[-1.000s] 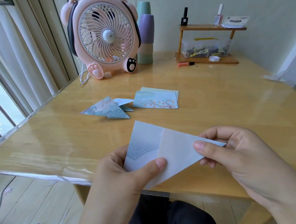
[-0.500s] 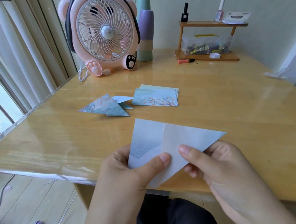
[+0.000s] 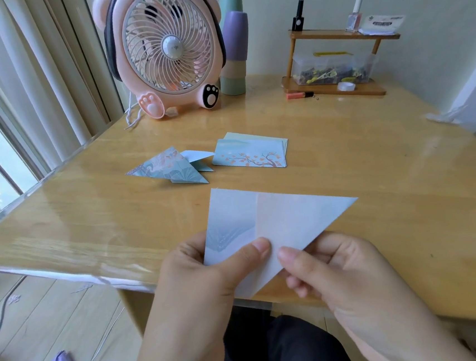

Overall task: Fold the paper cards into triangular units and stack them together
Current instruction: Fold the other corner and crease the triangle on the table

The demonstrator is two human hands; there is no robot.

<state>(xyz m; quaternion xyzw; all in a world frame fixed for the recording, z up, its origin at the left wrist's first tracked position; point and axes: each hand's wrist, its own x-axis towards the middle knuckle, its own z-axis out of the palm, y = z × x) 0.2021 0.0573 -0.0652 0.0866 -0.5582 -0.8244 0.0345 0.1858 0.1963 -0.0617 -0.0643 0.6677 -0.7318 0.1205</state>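
Half-folded card lower centre of frame, held above tabletop edge. Left hand thumb pinches centre crease, right hand pinches folded flap: likely steadying for next fold. Finished triangles, card stack mid-frame, within reach.

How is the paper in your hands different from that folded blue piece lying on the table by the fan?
The held card is only half folded, one corner turned down; the folded unit is a finished triangle. The held card shows its pale plain side, the unit a printed crane pattern. The card is pinched by both hands; the unit lies on the table. Both are bluish paper.
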